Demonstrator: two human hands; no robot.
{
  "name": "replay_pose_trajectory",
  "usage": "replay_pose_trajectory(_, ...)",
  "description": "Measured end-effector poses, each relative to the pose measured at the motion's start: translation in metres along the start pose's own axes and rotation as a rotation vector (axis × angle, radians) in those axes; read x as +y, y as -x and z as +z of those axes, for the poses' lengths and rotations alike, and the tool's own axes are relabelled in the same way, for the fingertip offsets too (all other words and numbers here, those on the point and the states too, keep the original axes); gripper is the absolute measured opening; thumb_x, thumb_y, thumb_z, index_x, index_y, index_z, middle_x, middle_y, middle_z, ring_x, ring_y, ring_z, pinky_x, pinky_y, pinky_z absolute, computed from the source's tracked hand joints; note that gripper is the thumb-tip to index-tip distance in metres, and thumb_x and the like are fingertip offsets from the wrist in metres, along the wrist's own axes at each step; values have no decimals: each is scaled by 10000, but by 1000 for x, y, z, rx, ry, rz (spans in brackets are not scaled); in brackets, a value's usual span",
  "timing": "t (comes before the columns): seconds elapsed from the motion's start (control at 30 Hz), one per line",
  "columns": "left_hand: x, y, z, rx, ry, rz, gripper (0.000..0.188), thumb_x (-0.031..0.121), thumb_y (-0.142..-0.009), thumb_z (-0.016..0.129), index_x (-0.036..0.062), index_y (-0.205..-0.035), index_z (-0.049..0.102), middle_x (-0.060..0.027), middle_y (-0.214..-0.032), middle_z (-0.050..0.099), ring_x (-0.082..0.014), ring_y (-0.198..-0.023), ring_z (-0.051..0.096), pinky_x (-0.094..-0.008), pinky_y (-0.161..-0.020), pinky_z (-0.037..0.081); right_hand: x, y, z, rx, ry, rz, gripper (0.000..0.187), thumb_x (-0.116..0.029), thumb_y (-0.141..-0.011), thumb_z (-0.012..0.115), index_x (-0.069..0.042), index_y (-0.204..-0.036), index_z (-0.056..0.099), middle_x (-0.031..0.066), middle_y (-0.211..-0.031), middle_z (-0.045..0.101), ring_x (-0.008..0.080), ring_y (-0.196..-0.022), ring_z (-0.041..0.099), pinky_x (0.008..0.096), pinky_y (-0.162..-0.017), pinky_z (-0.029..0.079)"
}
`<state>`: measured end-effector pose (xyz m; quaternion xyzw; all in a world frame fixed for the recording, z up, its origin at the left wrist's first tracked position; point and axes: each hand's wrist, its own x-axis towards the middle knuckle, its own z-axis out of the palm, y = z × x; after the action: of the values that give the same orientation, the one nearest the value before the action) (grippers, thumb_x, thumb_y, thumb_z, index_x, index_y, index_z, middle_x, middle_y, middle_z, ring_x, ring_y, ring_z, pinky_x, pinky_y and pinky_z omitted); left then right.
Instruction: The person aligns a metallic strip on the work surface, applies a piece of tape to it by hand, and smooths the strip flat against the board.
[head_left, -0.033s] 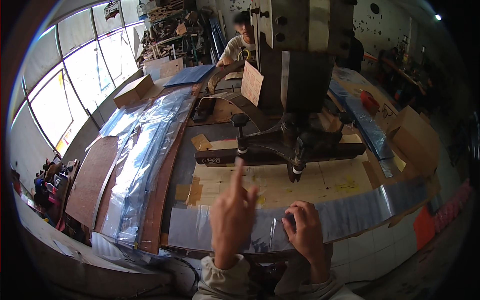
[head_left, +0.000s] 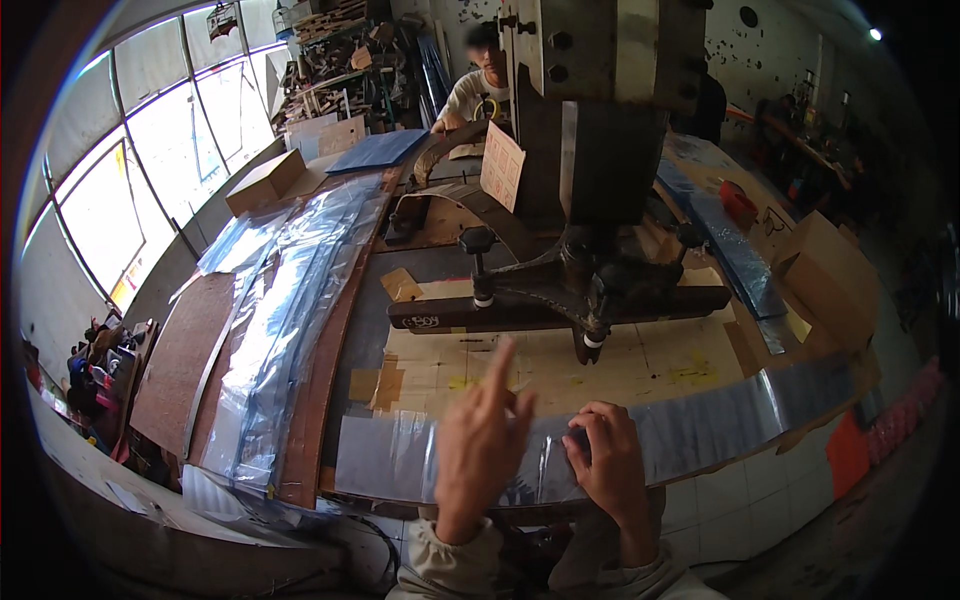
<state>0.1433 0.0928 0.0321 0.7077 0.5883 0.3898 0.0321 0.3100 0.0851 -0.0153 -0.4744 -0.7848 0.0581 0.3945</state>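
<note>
The left hand (head_left: 480,440) is raised over the plastic strip (head_left: 700,425), grip spread, index finger pointing to 12 o'clock. The right hand (head_left: 605,460) presses the strip flat on the surface (head_left: 560,370), fingers curled, pinching nothing.

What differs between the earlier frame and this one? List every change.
Nothing has visibly changed. The left hand is raised with its index finger pointing up, just as in the earlier frame, and the right hand rests on the clear plastic strip at the near edge of the bench. The dark press head and the person across the bench are where they were.
</note>
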Motion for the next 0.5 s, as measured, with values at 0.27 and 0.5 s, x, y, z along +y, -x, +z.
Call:
replay_pose_trajectory(0.27, 22, 34, 54, -44, -123, 21, 302, 219, -789, 640, 137, -1077, 596, -32, -1005, 559, -206, -1017, 502, -413, -956, 260, 1, 0, 1, -2, 14, -3, 292, -15, -696, 639, -21, -975, 550, 122, -1059, 518, 290, -991, 531, 397, -809, 429)
replay_pose_trajectory(0.5, 22, 36, 54, -27, -116, 22, 197, 206, -806, 634, 149, -990, 595, 18, -987, 564, -176, -948, 518, -384, -871, 288, 1, -1, -3, -42, 9, 9, 352, 0, -680, 631, -23, -1021, 547, 117, -1068, 520, 292, -994, 528, 398, -817, 424)
